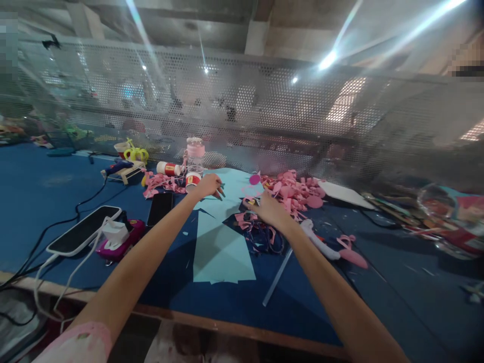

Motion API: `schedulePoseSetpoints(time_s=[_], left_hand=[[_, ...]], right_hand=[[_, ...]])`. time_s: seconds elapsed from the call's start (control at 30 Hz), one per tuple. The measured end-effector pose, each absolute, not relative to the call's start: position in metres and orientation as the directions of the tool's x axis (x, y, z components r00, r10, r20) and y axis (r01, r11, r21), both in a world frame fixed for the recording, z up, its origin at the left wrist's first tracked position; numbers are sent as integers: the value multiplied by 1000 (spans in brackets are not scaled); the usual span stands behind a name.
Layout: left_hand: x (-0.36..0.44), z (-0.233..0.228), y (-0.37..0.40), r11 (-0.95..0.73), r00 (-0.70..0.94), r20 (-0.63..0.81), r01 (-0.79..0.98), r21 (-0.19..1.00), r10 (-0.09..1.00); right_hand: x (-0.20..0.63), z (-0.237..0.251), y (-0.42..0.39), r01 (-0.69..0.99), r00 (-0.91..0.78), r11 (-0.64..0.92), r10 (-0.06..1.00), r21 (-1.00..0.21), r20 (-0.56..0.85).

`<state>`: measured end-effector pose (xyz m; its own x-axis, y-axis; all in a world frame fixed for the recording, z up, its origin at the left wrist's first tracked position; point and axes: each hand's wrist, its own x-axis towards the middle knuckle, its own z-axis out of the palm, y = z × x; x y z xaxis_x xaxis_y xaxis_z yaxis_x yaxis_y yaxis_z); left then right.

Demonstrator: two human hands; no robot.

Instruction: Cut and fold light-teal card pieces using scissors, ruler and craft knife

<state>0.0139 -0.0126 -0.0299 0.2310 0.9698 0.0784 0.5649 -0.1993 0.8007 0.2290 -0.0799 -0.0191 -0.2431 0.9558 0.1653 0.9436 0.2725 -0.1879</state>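
My left hand (pixel 208 186) hovers over the far part of a pale blue paper sheet (pixel 225 252), its fingers apart and nothing held. The sheet has cut, uneven edges and runs towards the table's front. Across from it, my right hand (pixel 267 209) reaches in at the sheet's right side, fingers bent together around a small dark and yellow thing that I cannot make out. Pink paper scraps (pixel 291 191) are heaped just beyond this hand. Below it lies a tangle of dark blue loops (pixel 270 239) among more scraps. A round magenta piece (pixel 254 179) rests on the paper.
A clear bottle (pixel 195 156) and paper cups (pixel 168 169) stand or lie behind my left hand. To the left are a black phone (pixel 160 209), a white-edged power bank (pixel 85 231) and cables. A translucent stick (pixel 278 277) lies right of the sheet. A perforated metal screen (pixel 234 101) closes the back.
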Motion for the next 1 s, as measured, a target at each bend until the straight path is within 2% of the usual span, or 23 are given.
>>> schedulePoseSetpoints(time_s=[0.07,0.13,0.2,0.37,0.47,0.6,0.7,0.77,0.87,0.93,1.0], left_hand=[[6,-26,-21,-208,186,114,636,743,976],[3,-28,-35,-217,159,148,700,680,976],[5,-37,-54,-230,149,180,750,620,972],[12,-71,-103,-303,216,222,797,522,951],[6,-81,-110,-302,205,243,815,494,948],[-9,-83,-99,-285,156,281,811,510,947],[-18,-85,-95,-269,111,303,788,554,947],[-21,-88,-94,-259,80,314,767,587,946],[-23,-92,-93,-252,43,327,733,632,944],[-22,-93,-92,-254,30,335,715,652,942],[-21,-93,-90,-264,28,346,706,658,938]], right_hand=[[230,-37,-111,871,-432,443,897,-212,96],[234,-57,-138,713,-676,657,737,-246,7],[241,-73,-155,633,-762,730,647,-260,-39],[256,-91,-143,603,-787,772,616,-201,7],[254,-94,-113,630,-769,765,638,-137,27],[243,-93,-87,688,-722,723,691,-72,37],[232,-89,-95,727,-670,682,730,-75,139],[225,-85,-112,639,-734,758,651,-129,192],[217,-81,-138,414,-894,853,446,-317,34],[213,-80,-146,391,-907,819,420,-421,-26],[210,-81,-148,411,-888,772,458,-485,-24]])
